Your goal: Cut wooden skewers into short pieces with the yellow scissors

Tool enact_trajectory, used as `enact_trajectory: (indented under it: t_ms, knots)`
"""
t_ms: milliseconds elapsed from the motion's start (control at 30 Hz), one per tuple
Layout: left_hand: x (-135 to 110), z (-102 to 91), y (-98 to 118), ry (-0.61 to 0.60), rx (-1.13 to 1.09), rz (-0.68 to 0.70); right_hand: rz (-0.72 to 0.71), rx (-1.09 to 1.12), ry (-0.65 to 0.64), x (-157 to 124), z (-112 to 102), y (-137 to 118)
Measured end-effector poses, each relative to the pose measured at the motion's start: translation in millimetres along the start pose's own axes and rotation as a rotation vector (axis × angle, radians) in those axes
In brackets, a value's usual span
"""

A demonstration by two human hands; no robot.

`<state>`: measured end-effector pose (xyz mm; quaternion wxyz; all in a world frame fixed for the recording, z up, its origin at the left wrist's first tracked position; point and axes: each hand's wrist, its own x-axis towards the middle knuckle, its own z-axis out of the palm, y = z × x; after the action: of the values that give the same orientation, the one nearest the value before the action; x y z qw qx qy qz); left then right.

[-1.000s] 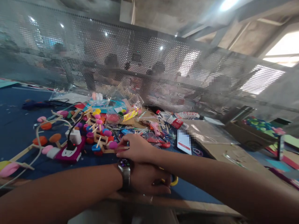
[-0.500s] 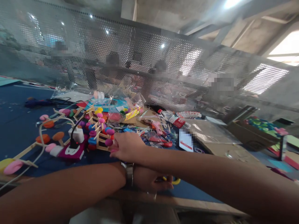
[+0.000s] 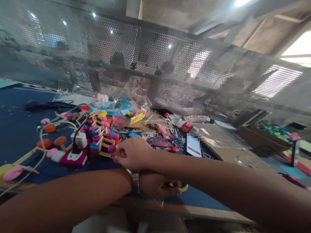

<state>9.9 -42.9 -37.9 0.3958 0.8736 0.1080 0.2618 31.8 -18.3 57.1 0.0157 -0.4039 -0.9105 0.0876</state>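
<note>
My forearms cross, with the right over the left. My right hand (image 3: 134, 153) is closed in a pinch at the near right corner of a craft-stick structure (image 3: 105, 142) dotted with purple, pink, blue and red foam-like pieces. Its fingertips partly hide what they grip. Under the right wrist, my left hand (image 3: 159, 187) curls near the table's front edge around a yellow loop-shaped item (image 3: 184, 187), most of it hidden in the fingers. A metal-banded watch (image 3: 135, 182) is on the left wrist.
A magenta power adapter (image 3: 77, 156) with a white plug and cable sits left of the structure. Behind lie plastic bags, a pink glue gun (image 3: 164, 132), a bottle (image 3: 183, 124) and a phone (image 3: 193, 145). A cardboard box (image 3: 255, 139) stands right. Perforated metal panels (image 3: 150, 64) line the back.
The fingers of my right hand have shifted slightly at the structure's corner, and the pink piece by them shows less. My left hand stays nearly still.
</note>
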Motion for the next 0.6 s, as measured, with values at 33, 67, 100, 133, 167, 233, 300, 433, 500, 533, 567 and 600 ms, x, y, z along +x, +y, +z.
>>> enact_trajectory:
  t_ms: [33, 67, 100, 133, 167, 233, 300, 433, 500, 533, 567, 600]
  knots:
    - [0, -1.0, 0, 0.003, 0.001, 0.002, -0.017, 0.015, 0.022, -2, 0, 3]
    - [0, -2.5, 1, 0.009, 0.006, 0.002, -0.038, 0.021, 0.05, -5, -1, 6]
    - [0, -4.4, 2, 0.017, 0.016, 0.001, -0.055, 0.018, 0.082, -7, -1, 10]
    - [0, -6.7, 3, 0.027, 0.03, -0.004, -0.066, 0.011, 0.118, -10, -3, 15]
    - [-1, -9.2, 5, 0.04, 0.058, -0.007, -0.065, 0.015, 0.151, -13, -4, 20]
    - [-1, -14.5, 7, 0.016, 0.142, 0.009, -0.017, 0.047, 0.191, -20, -8, 33]
    - [0, -19.0, 10, 0.001, 0.176, -0.005, 0.027, 0.089, 0.227, -28, -12, 47]
    - [2, -23.7, 12, -0.004, 0.229, 0.006, 0.094, 0.157, 0.281, -45, -16, 79]
    - [2, -24.4, 13, 0.009, 0.239, 0.014, 0.105, 0.159, 0.325, -53, -15, 94]
    - [3, -24.6, 13, 0.013, 0.239, 0.015, 0.106, 0.155, 0.342, -56, -13, 102]
    - [3, -24.9, 13, 0.01, 0.236, 0.014, 0.112, 0.147, 0.358, -59, -10, 109]
    - [3, -25.2, 14, 0.005, 0.232, 0.01, 0.129, 0.142, 0.372, -62, -7, 116]
